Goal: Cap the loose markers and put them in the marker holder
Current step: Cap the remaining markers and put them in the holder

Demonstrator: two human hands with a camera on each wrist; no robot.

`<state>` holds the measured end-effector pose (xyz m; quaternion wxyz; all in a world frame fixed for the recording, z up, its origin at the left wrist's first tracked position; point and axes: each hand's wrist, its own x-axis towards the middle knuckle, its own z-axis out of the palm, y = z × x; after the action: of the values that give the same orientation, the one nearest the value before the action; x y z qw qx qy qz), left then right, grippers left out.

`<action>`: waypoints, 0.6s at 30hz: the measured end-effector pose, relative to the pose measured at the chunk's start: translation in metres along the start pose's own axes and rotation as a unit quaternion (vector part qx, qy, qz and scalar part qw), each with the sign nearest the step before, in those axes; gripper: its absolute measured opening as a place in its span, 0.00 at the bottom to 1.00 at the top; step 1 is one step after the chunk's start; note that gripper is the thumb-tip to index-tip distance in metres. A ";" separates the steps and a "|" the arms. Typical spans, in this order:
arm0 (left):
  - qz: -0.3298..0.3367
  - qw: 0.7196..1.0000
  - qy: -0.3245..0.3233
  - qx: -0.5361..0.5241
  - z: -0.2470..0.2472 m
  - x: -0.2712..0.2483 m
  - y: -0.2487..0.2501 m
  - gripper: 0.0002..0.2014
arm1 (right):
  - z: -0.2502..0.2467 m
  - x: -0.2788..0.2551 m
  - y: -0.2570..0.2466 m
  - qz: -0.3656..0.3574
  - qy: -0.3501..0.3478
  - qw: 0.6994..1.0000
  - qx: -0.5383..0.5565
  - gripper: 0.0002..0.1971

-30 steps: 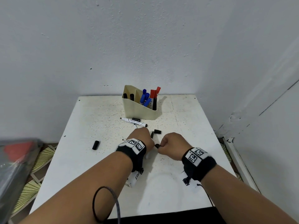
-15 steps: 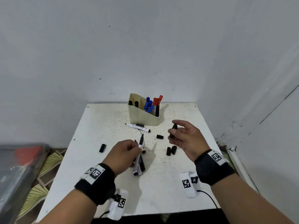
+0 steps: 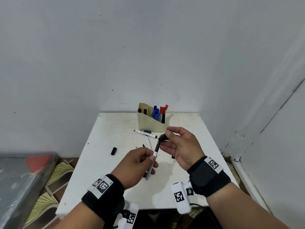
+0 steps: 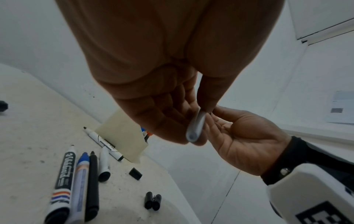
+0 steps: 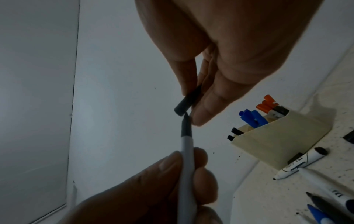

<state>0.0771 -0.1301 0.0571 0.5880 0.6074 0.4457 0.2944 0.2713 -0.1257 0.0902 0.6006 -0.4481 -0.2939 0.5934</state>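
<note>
My left hand grips a white marker by its barrel, black tip pointing up and away. Thumb and fingers of my right hand pinch a black cap just above that tip. In the right wrist view the marker's tip sits at the open mouth of the cap, not inside it. The cream marker holder stands at the back of the white table with blue, red and black markers in it. Several uncapped markers lie on the table under my hands.
An uncapped white marker lies right in front of the holder. A lone black cap lies to the left. Two more caps lie side by side, another cap near the markers. Walls close in behind and to the right.
Both hands lifted off the table, the left with the marker, the right with a cap. The right hand then moved left, bringing the cap to the marker's tip.
</note>
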 end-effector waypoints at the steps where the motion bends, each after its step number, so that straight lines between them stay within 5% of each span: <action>1: 0.005 1.000 -0.002 0.005 0.000 -0.003 0.001 0.07 | 0.002 -0.004 -0.001 0.000 -0.002 1.000 0.000 0.10; 18: 0.051 0.998 0.032 0.020 -0.011 -0.025 0.011 0.08 | 0.022 -0.026 -0.005 -0.047 -0.032 0.989 -0.138 0.10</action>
<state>0.0584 -0.1463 0.0735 0.5452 0.6313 0.4389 0.3340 0.2504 -0.1461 0.1086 0.5507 -0.4929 -0.4127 0.5324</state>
